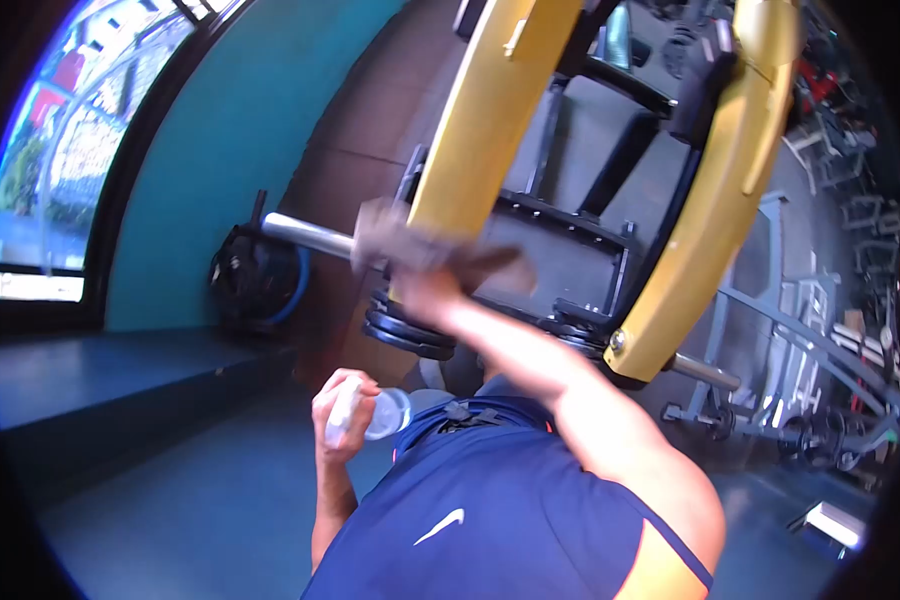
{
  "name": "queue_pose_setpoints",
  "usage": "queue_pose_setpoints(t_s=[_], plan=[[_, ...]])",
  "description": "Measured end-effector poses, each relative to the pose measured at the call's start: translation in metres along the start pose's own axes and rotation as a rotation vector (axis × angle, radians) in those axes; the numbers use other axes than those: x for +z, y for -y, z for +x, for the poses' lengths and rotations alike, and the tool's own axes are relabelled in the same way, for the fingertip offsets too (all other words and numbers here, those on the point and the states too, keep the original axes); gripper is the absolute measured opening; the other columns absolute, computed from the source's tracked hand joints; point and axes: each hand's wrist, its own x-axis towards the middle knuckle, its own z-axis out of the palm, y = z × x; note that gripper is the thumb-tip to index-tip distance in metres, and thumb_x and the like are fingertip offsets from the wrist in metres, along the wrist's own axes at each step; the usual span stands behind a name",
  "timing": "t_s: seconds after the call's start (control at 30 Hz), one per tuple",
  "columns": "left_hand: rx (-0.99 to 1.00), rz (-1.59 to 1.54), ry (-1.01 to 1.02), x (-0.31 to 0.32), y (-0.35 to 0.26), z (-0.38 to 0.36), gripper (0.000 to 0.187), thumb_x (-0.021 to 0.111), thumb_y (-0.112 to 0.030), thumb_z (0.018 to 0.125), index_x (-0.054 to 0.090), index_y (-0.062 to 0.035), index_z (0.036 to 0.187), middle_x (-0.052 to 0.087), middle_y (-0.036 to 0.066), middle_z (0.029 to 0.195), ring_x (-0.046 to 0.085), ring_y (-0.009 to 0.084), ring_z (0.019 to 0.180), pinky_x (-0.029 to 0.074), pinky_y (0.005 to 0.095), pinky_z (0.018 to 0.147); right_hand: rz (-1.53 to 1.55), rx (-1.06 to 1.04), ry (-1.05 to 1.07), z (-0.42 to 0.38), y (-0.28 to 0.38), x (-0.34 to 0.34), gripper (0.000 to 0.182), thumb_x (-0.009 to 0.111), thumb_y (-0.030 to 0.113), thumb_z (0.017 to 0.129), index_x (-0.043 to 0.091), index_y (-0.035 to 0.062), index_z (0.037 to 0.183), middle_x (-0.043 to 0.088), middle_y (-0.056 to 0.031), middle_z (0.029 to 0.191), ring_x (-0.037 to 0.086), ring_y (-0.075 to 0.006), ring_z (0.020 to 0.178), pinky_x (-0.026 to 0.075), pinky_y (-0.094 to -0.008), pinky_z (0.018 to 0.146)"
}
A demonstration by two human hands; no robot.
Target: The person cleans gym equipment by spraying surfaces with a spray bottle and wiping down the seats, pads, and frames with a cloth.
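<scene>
While the right hand (425, 285) presses a crumpled brown cloth (395, 240) against the yellow-painted steel gym machine arm (470, 120), wiping seemingly underway, the left hand (342, 405) grips a clear plastic spray bottle (370, 413) near the chest, likely respraying next.
</scene>
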Motion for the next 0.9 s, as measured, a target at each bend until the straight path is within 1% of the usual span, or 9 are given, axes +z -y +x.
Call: queue_pose_setpoints(t_s=[0.13,0.23,0.33,0.5,0.57,0.6,0.7,0.87,0.9], plan=[[0.003,-0.049,-0.062,-0.033,0.025,-0.032,0.013,0.064,-0.011,0.083,0.067,0.0017,0.084,0.063,0.014,0.084,0.062,0.0237,0.079,0.049,0.0349,0.073,0.082,0.053,-0.266,-0.052,0.021,0.016,0.038,0.056,0.025,0.089,0.061,0.0127,0.124,0.064,-0.0185,0.114,0.064,-0.0344,0.104,0.05,-0.0477,0.089],[-0.015,-0.094,-0.039,-0.052,0.045,-0.044,0.014,0.064,-0.011,0.084,0.066,0.0025,0.083,0.061,0.013,0.083,0.061,0.0235,0.078,0.048,0.0344,0.071,-0.115,0.325,0.439,0.026,0.002,-0.078,0.045,0.055,0.027,0.093,0.054,0.0185,0.137,0.062,-0.0145,0.122,0.064,-0.0309,0.102,0.053,-0.043,0.087],[0.014,-0.077,0.032,-0.059,0.044,-0.043,0.014,0.064,-0.012,0.084,0.065,0.0024,0.083,0.061,0.013,0.084,0.06,0.023,0.078,0.048,0.0343,0.071,-0.246,-0.043,-0.441,0.047,-0.017,-0.079,0.035,0.053,0.022,0.095,0.059,0.0134,0.129,0.066,-0.0168,0.113,0.064,-0.0334,0.101,0.053,-0.0445,0.089],[0.077,-0.154,0.102,-0.053,0.038,-0.025,0.015,0.066,-0.012,0.083,0.065,0.003,0.083,0.061,0.014,0.083,0.06,0.0227,0.077,0.047,0.0337,0.07,0.432,0.566,-0.498,-0.006,0.032,-0.049,0.033,0.047,0.025,0.103,0.058,0.0002,0.123,0.065,-0.0211,0.118,0.063,-0.0373,0.107,0.05,-0.0379,0.091],[0.108,-0.16,0.153,-0.043,0.035,-0.017,0.015,0.066,-0.012,0.082,0.066,0.003,0.083,0.061,0.013,0.084,0.06,0.0226,0.078,0.047,0.0332,0.07,1.544,0.744,-0.874,-0.036,-0.012,-0.024,0.036,0.047,0.029,0.105,0.059,-0.0017,0.118,0.064,-0.0144,0.119,0.064,-0.0261,0.105,0.051,-0.0412,0.094],[0.11,-0.176,0.178,-0.035,0.031,-0.014,0.015,0.066,-0.012,0.082,0.066,0.0031,0.083,0.061,0.013,0.084,0.06,0.0225,0.078,0.047,0.0331,0.07,1.9,0.956,-0.874,-0.054,0.027,-0.11,0.035,0.048,0.028,0.104,0.056,-0.0004,0.124,0.062,-0.0139,0.123,0.062,-0.0287,0.11,0.049,-0.0447,0.1],[0.131,-0.166,0.285,-0.009,0.023,0.001,0.013,0.065,-0.011,0.081,0.066,0.0022,0.082,0.062,0.013,0.083,0.06,0.0232,0.078,0.047,0.0332,0.07,2.043,0.604,-0.929,-0.125,0.025,-0.211,0.036,0.049,0.03,0.103,0.053,0.0059,0.13,0.059,-0.0114,0.129,0.056,-0.0272,0.121,0.043,-0.0472,0.107],[0.143,-0.171,0.418,0.049,0.008,0.022,0.009,0.064,-0.008,0.079,0.064,0.0014,0.079,0.062,0.011,0.08,0.06,0.0241,0.078,0.047,0.034,0.071,1.438,0.306,-1.129,-0.198,0.081,-0.377,0.057,0.046,0.043,0.102,0.043,0.0031,0.143,0.05,-0.0122,0.144,0.048,-0.0295,0.132,0.035,-0.0482,0.113],[0.171,-0.174,0.444,0.064,0.006,0.028,0.009,0.063,-0.007,0.079,0.064,0.0013,0.079,0.062,0.011,0.079,0.06,0.024,0.078,0.047,0.0337,0.071,1.566,-0.13,-0.824,-0.207,0.084,-0.398,0.065,0.04,0.047,0.101,0.04,0.0003,0.145,0.048,-0.0155,0.146,0.046,-0.0321,0.134,0.033,-0.0471,0.115]])
